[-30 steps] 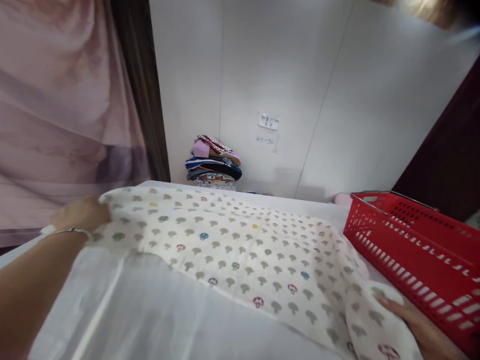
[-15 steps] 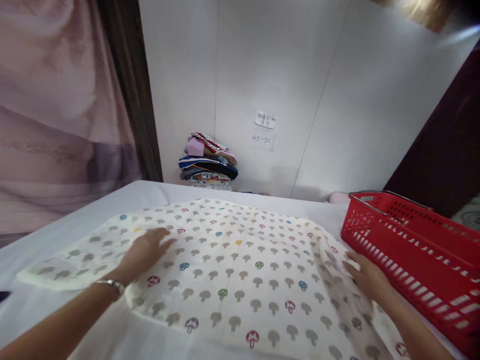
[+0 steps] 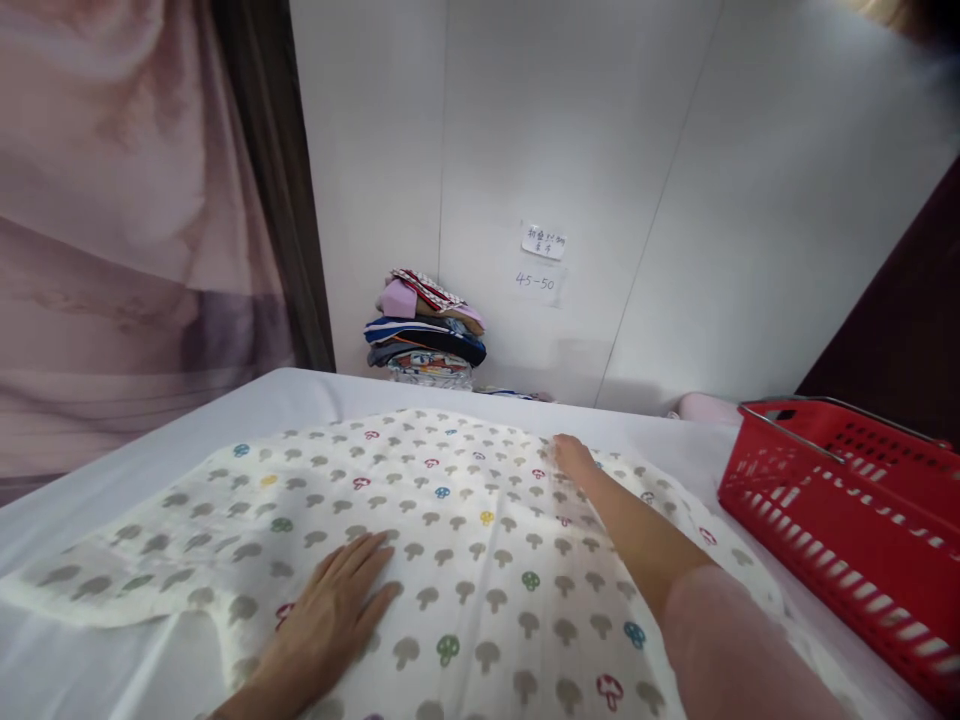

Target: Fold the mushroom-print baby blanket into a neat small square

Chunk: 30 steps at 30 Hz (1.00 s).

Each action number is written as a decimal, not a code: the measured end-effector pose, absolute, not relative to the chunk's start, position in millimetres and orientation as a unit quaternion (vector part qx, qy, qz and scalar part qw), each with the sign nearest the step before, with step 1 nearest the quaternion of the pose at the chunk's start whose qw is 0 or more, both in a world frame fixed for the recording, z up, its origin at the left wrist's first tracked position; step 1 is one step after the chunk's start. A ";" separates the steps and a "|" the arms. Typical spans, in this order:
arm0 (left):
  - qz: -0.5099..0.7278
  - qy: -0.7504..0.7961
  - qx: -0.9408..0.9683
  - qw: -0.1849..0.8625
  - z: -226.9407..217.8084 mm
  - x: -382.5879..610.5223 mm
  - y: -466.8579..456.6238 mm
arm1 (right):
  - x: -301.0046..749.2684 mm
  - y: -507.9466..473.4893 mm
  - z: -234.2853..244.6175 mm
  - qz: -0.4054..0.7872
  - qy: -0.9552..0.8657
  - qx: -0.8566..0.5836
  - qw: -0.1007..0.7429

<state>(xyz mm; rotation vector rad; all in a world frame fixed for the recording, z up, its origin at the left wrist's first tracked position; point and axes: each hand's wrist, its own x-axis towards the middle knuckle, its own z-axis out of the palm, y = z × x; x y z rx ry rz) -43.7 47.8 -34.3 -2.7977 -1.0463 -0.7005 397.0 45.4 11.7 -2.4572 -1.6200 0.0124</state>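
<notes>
Mushroom-printed cloth (image 3: 480,560) is lying spread over the white surface (image 3: 300,395), in front of the person. Its left part, which was being lifted by the left hand (image 3: 337,605) a second ago, is now resting on the surface. With that edge let go, the fabric is being pressed from above instead of being held up, and more of it is being laid open. Soft ripples are still showing at the left end, where the near edge is dipping inward.

The left hand is being kept palm down on the near part of the cloth, its fingers stretched out; nothing is being grasped. The right hand (image 3: 571,458), which was being held near the red basket (image 3: 870,530) half a second ago, is now being extended to the far part of the cloth, with the pink sleeve (image 3: 739,640) reaching over the right side. Whether fabric is being pinched there cannot be told.

On the wall (image 3: 375,150), two notes are being displayed. On the upper note (image 3: 543,241), handwritten characters are being shown too small to be read surely; on the lower note (image 3: 538,284), "45-50" is being shown clearly. No brand is being made out.
</notes>
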 end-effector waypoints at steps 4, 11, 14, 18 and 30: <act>-0.222 -0.345 -0.912 0.027 -34.4 -43.4 45.3 | 404.3 61.7 5.7 -0.021 -0.541 -0.840 0.035; -0.220 -0.350 -0.910 0.027 -31.8 -42.4 43.6 | 404.6 55.4 17.0 -0.077 -0.556 -0.827 0.032; -0.218 -0.353 -0.910 0.021 -30.9 -41.7 43.9 | 400.1 44.5 26.7 -0.086 -0.566 -0.818 0.051; -0.223 -0.358 -0.907 0.004 -29.8 -40.4 44.1 | 395.9 25.8 44.7 -0.078 -0.571 -0.814 0.072; -0.312 -0.465 -0.766 -0.315 11.3 -20.4 33.3 | 252.3 -141.0 79.0 0.193 -0.722 -0.636 0.194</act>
